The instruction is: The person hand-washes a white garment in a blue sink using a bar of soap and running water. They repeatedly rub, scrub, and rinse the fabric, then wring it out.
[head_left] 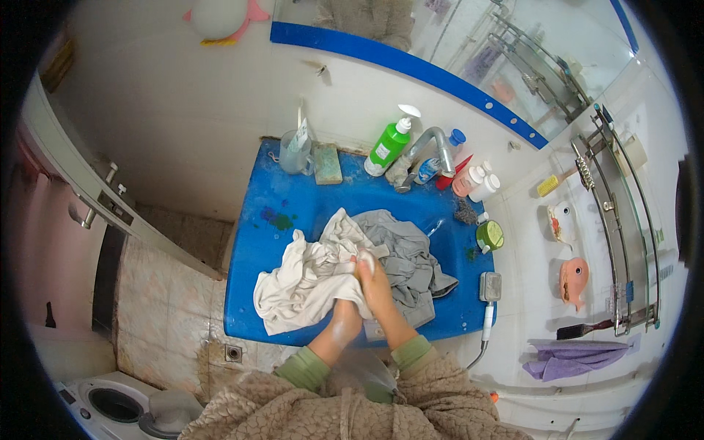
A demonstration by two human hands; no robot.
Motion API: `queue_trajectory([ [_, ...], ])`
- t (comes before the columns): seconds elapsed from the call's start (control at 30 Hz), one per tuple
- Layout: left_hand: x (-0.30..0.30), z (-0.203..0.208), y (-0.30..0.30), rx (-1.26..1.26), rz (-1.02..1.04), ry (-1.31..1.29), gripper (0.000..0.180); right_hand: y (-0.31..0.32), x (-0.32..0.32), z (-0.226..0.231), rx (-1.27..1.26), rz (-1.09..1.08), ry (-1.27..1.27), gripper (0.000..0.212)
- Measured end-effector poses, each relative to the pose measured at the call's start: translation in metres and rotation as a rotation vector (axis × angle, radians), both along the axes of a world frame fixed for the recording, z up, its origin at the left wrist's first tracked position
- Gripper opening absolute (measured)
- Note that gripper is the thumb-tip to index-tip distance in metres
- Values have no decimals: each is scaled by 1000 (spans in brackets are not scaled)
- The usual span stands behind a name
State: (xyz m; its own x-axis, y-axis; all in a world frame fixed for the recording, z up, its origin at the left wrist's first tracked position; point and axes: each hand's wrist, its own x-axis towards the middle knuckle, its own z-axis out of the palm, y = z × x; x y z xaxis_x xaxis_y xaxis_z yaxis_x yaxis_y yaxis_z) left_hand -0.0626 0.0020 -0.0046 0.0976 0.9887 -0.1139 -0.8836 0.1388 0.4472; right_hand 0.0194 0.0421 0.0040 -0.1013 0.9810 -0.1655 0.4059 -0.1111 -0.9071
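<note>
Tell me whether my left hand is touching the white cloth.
Touching. The head view shows the white cloth draped over the left hand, hiding most of it.

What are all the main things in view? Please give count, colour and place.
White cloth: one, cream, washbasin's left
Grey cloth: apparently one, grey, washbasin's right
Washbasin: one, blue, centre
Mug: one, greyish, washbasin's back left
Block: one, greenish, beside mug
Pump bottle: one, green, left of tap
Tap: one, silver, washbasin's back
Small bottles: at least two, pink and white, right of tap
Jar: one, green, washbasin's right
Shower head: one, grey, washbasin's right
Mirror: one, blue frame, top
Rack: one, metallic, right wall
Fish shapes: two, white and pink, right wall
Towel: one, purple, right wall
Washing machine: one, white, lower left
Left hand: one, green cuff, mostly under white cloth
Right hand: one, green cuff, at white cloth
</note>
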Motion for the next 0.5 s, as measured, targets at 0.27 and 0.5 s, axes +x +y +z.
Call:
queue_trajectory([
  [0.27, -12, -34, 3, 50, 20, -266, 51, -35, -28, 4, 397, 151, -437, 50],
  [0.5, -8, -17, 5, 110, -56, -205, 56, -17, -2, -2, 226, 96, -251, 46],
])
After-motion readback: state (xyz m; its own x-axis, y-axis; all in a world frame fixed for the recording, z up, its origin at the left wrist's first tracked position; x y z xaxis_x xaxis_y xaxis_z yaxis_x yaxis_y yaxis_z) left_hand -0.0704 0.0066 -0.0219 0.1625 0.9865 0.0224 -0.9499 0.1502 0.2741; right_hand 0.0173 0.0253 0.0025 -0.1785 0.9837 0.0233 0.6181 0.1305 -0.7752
